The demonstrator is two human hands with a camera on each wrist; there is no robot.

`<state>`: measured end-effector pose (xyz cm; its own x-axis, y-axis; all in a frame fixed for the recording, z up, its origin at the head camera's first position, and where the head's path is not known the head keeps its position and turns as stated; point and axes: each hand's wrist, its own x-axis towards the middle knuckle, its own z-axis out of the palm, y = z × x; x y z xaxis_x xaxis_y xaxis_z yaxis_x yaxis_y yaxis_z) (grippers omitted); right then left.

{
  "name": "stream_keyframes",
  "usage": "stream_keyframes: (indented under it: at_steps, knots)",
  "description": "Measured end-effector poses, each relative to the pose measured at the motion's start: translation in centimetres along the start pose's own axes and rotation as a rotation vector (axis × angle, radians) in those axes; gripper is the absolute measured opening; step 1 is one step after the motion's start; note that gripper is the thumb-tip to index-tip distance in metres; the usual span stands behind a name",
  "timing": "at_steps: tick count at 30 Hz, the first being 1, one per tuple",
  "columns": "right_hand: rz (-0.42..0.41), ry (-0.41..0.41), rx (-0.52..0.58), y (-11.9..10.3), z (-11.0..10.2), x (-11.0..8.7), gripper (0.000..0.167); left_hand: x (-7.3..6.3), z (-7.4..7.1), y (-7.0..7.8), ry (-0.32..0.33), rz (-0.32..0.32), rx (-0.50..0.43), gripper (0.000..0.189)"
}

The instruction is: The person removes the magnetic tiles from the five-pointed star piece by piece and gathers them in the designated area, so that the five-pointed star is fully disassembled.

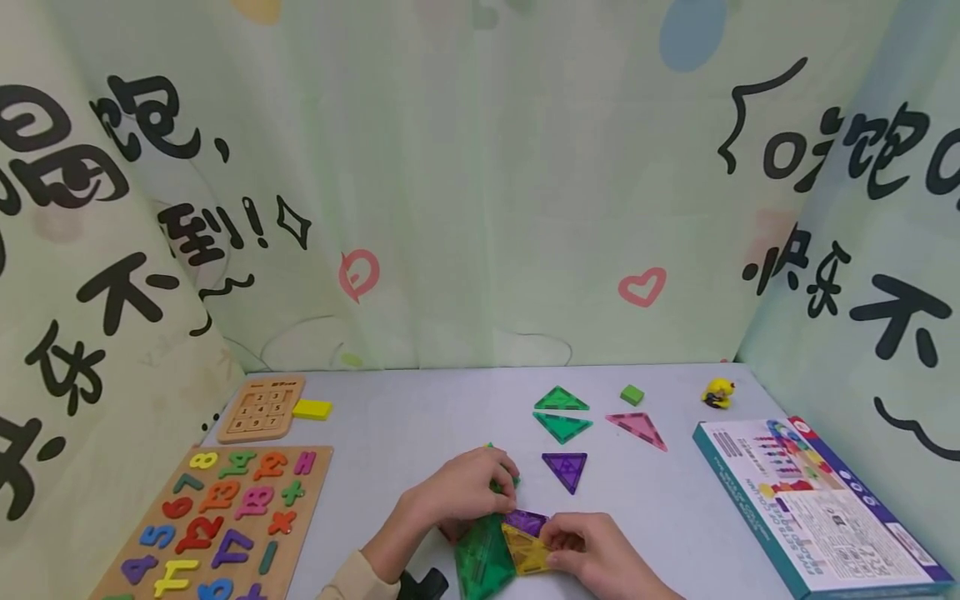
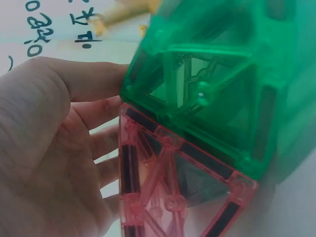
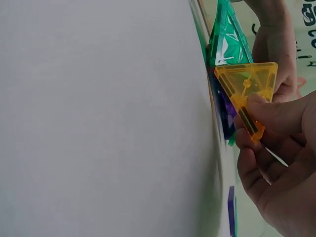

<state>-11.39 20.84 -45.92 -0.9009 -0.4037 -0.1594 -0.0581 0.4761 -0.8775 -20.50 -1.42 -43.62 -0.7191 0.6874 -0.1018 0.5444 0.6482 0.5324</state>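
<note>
A structure of translucent magnetic tiles stands at the table's front, with a large green tile (image 1: 480,558) facing the head camera and a purple triangle tile (image 1: 527,522) beside it. My left hand (image 1: 474,485) grips it from the left and above. In the left wrist view, thumb and fingers hold the edges of a green tile (image 2: 212,94) and a pink tile (image 2: 168,163) below it. Between thumb and fingers, my right hand (image 1: 596,550) pinches a yellow triangle tile (image 3: 247,81), which lies against the green tile's edge and overlaps the purple one.
Loose triangle tiles lie behind: two green (image 1: 562,427), one purple (image 1: 566,471), one pink (image 1: 639,428). A green block (image 1: 632,394) and yellow figurine (image 1: 717,393) stand farther back. Right is a flat box (image 1: 825,508); left are a number-and-letter board (image 1: 303,521), small wooden board (image 1: 262,408) and yellow block (image 1: 312,409).
</note>
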Motion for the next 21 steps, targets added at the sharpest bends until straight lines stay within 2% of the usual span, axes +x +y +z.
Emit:
stream_keyframes:
  at_steps: [3,5,10,14,21]
  knots:
    - [-0.024,0.031,-0.024,-0.2,-0.8,-0.5,0.015,-0.1,0.0,-0.1,0.008,-0.004,0.01,0.008]
    - [-0.01,0.085,-0.036,-0.2,-1.6,-0.8,0.019,-0.2,0.0,-0.1,0.012,-0.004,0.011,0.008]
    - [0.132,0.305,-0.096,0.3,-4.3,-0.9,0.021,-0.4,0.0,-0.3,0.028,0.01,0.027,0.009]
    - [0.246,0.447,-0.159,1.6,-6.7,-0.3,0.024,-0.5,0.2,-0.4,0.049,0.033,0.045,0.01]
    - [0.279,0.573,-0.249,4.4,-10.2,0.9,0.025,-0.8,0.5,-0.4,0.07,0.065,0.062,0.009]
